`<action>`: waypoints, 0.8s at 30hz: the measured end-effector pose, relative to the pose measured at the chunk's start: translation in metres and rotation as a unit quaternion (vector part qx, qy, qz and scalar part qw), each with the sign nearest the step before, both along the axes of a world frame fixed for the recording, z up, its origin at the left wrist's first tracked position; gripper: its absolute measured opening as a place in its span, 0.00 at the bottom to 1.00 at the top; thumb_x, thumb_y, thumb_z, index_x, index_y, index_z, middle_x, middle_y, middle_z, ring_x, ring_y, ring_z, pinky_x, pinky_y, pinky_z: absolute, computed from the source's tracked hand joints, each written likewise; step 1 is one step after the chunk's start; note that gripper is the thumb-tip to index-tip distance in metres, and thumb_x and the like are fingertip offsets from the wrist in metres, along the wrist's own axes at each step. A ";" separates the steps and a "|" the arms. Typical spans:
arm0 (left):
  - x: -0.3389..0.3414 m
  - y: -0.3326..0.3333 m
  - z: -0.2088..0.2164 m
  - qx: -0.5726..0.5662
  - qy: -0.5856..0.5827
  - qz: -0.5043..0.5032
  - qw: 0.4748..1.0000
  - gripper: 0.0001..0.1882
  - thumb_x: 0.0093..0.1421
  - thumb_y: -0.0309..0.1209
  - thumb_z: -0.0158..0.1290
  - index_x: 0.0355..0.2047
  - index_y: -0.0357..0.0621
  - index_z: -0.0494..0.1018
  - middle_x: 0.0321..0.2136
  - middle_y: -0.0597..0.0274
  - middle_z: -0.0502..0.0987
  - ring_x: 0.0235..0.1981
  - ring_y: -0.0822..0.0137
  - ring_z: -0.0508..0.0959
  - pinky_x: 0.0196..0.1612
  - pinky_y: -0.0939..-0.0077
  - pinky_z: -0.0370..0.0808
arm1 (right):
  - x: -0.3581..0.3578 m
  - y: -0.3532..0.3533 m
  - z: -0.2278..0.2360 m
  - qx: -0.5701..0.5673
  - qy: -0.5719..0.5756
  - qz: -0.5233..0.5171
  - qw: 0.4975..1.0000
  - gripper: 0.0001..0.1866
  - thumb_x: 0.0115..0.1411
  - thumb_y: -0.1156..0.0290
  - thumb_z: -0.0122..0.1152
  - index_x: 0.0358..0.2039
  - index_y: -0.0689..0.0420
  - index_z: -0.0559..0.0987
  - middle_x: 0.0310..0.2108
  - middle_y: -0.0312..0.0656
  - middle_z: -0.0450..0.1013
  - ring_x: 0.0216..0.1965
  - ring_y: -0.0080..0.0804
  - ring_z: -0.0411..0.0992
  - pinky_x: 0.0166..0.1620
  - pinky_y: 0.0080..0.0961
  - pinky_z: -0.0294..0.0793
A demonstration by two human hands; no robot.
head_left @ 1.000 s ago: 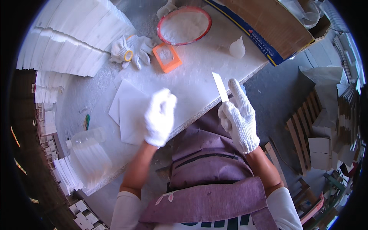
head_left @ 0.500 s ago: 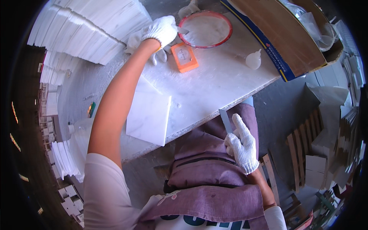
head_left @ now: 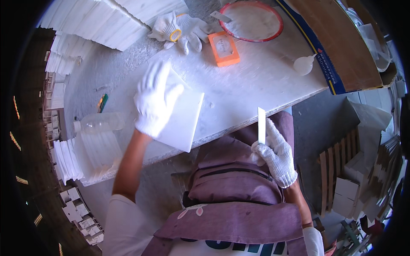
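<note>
My left hand (head_left: 156,100), in a white knit glove, hovers over or rests on a white marble tile (head_left: 188,119) on the worktable; I cannot tell whether it touches. It is smeared by motion, but its thumb stands apart from the fingers and nothing shows in it. At the table's front edge my gloved right hand (head_left: 275,160) grips a flat metal scraper blade (head_left: 262,126), pointing upward. Another flat blade (head_left: 221,17) leans on the rim of a red-rimmed bowl (head_left: 279,32) of white powder or paste. Beside the bowl sits an orange box (head_left: 230,58).
Spare white gloves (head_left: 194,36) lie near stacked white slabs (head_left: 98,25) at the far left. A small white squeeze bulb (head_left: 304,65) stands by a large cardboard box (head_left: 341,47). A clear plastic bottle (head_left: 100,123) lies at left. Wooden pallet slats (head_left: 339,166) are at right.
My left hand has let go of the blade at the bowl and come back toward me, over the tile. The right hand keeps its scraper blade, now tilted more upright.
</note>
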State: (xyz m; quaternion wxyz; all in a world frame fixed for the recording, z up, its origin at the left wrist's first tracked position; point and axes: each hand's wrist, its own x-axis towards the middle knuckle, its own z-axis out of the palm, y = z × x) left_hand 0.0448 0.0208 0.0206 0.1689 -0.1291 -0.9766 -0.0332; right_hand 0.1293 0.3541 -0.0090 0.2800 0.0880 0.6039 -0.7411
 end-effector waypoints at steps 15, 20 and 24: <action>0.060 -0.021 -0.013 0.159 -0.008 0.143 0.977 0.22 0.60 0.37 0.58 0.54 0.46 0.73 0.52 0.52 0.75 0.53 0.49 0.73 0.56 0.59 0.69 | -0.003 -0.065 0.006 -0.047 -0.029 0.119 0.991 0.12 0.65 0.69 0.60 0.44 0.63 0.78 0.35 0.37 0.77 0.31 0.18 0.74 0.34 0.16 0.76; 0.075 -0.032 -0.029 0.105 -0.027 0.183 0.977 0.25 0.58 0.40 0.58 0.55 0.49 0.71 0.54 0.53 0.73 0.54 0.49 0.72 0.56 0.56 0.68 | -0.014 -0.108 0.004 0.045 0.189 0.163 0.967 0.09 0.62 0.74 0.62 0.42 0.62 0.80 0.35 0.38 0.78 0.34 0.21 0.74 0.40 0.20 0.76; 0.076 -0.024 -0.029 0.139 -0.020 0.203 0.969 0.25 0.58 0.37 0.59 0.56 0.50 0.71 0.51 0.52 0.74 0.51 0.49 0.73 0.54 0.55 0.69 | -0.013 -0.122 0.008 0.039 0.147 0.148 0.977 0.09 0.62 0.75 0.62 0.42 0.61 0.81 0.33 0.37 0.78 0.34 0.19 0.73 0.39 0.20 0.75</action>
